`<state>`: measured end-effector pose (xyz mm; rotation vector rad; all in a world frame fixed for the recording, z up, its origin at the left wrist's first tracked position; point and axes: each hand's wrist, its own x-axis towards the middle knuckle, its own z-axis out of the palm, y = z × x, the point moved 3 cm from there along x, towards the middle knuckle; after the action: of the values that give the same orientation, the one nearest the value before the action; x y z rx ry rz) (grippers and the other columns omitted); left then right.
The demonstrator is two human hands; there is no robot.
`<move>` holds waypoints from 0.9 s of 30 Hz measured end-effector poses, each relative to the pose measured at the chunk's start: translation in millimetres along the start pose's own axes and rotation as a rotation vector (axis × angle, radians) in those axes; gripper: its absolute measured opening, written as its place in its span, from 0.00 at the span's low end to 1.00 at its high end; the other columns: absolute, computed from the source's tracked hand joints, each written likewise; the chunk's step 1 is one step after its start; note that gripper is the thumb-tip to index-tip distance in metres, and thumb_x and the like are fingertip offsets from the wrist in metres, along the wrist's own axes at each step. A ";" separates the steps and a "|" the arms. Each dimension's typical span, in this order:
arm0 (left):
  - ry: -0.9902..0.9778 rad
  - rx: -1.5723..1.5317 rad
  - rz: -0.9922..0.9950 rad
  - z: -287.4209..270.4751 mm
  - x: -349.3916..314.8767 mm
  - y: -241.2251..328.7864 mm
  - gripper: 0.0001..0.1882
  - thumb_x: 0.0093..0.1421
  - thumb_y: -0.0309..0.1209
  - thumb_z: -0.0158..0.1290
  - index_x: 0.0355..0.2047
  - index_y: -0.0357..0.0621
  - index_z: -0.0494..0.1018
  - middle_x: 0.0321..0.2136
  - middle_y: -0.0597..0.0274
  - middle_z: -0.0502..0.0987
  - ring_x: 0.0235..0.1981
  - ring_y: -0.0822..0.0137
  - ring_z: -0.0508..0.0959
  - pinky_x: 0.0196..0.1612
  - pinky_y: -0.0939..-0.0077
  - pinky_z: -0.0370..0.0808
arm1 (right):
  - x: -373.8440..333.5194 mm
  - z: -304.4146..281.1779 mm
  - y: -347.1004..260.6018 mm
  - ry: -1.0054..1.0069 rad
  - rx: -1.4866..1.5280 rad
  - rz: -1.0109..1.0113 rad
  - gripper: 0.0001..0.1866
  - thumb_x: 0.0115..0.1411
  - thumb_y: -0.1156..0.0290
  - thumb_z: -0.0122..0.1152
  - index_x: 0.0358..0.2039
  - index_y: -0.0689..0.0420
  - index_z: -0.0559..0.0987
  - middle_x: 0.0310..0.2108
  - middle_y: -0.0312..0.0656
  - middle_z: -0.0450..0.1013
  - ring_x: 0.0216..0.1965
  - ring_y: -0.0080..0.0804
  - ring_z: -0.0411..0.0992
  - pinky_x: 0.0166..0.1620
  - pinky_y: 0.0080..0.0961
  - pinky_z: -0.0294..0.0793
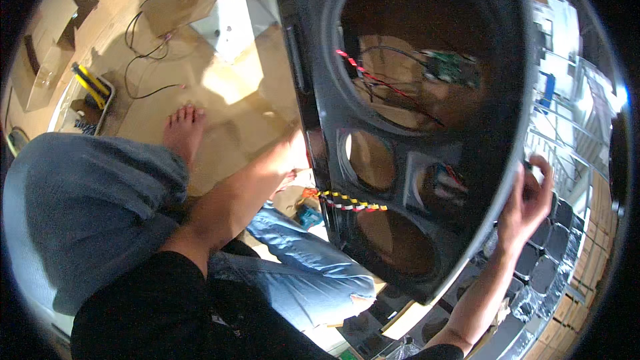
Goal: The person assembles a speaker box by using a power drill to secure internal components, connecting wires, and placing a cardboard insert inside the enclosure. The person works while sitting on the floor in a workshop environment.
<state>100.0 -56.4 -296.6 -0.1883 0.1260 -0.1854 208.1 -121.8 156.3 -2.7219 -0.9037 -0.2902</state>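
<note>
A large black speaker cabinet (393, 143) with several round cutouts stands tilted in front of me. Through its biggest opening show a green circuit board (453, 69) and a red-and-black twisted wire (380, 80). Yellow-and-black and red-and-white twisted wires (353, 202) lie across the lower part of its front. My left hand (298, 150) reaches to the cabinet's left side, its fingers hidden behind the edge. At the right edge my right hand (527, 200) has its fingers curled together by the rim; a small dark thing at the fingertips is too unclear to name.
Cardboard (233, 127) covers the floor, with a black cable (143, 60) on it. On the left, a tray (103, 110) holds a yellow-and-black tool (91, 85). A teal tool-like object (309, 217) lies by my legs. Several black rounded pieces (543, 273) stand behind my right arm.
</note>
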 end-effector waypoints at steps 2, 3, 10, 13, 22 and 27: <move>-0.097 -0.084 -0.094 -1.7 20.0 -13.2 0.28 0.66 0.52 0.46 0.46 0.36 0.77 0.37 0.47 0.81 0.36 0.52 0.81 0.42 0.54 0.79 | -5.2 -76.9 5.9 0.116 -0.049 -0.055 0.22 0.66 0.65 0.63 0.55 0.64 0.72 0.45 0.42 0.73 0.46 0.27 0.70 0.52 0.26 0.67; -0.103 -0.067 -0.147 9.1 22.0 -23.4 0.27 0.67 0.51 0.46 0.46 0.36 0.77 0.38 0.48 0.81 0.37 0.53 0.81 0.42 0.55 0.79 | -16.6 -119.9 8.1 0.165 -0.130 -0.085 0.26 0.65 0.65 0.63 0.59 0.64 0.70 0.52 0.44 0.73 0.51 0.30 0.70 0.57 0.29 0.66; 0.026 0.288 -0.261 -69.5 -25.7 -99.9 0.21 0.69 0.45 0.45 0.48 0.40 0.75 0.40 0.52 0.80 0.40 0.58 0.80 0.42 0.61 0.77 | -79.6 -160.3 -115.1 0.187 0.028 0.166 0.15 0.67 0.62 0.62 0.40 0.56 0.67 0.27 0.36 0.71 0.29 0.17 0.67 0.31 0.16 0.61; 0.151 0.381 -0.266 -172.7 -53.0 -121.6 0.19 0.70 0.42 0.45 0.48 0.41 0.75 0.41 0.54 0.79 0.41 0.61 0.79 0.42 0.64 0.77 | -95.6 -160.6 -119.2 0.151 0.185 0.134 0.24 0.58 0.60 0.73 0.38 0.54 0.63 0.28 0.33 0.64 0.29 0.17 0.61 0.31 0.17 0.57; 0.164 0.923 -0.276 -246.5 -80.6 -143.3 0.24 0.71 0.46 0.46 0.60 0.48 0.71 0.58 0.57 0.74 0.59 0.59 0.72 0.60 0.60 0.73 | -123.3 -199.0 -154.4 -0.007 -0.516 -0.341 0.21 0.55 0.50 0.58 0.32 0.57 0.76 0.30 0.48 0.65 0.39 0.46 0.65 0.45 0.41 0.63; 0.211 0.821 -0.235 -196.5 -82.1 -84.2 0.24 0.71 0.46 0.45 0.60 0.48 0.71 0.57 0.57 0.74 0.59 0.59 0.72 0.60 0.60 0.73 | -84.3 -183.8 -185.9 0.038 -0.271 -0.659 0.30 0.62 0.40 0.53 0.19 0.56 0.72 0.31 0.46 0.66 0.40 0.45 0.64 0.56 0.65 0.62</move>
<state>-22.2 -155.9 -462.7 0.6397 0.2277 -0.4752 9.2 -80.8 341.2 -2.5371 -1.8493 -0.6210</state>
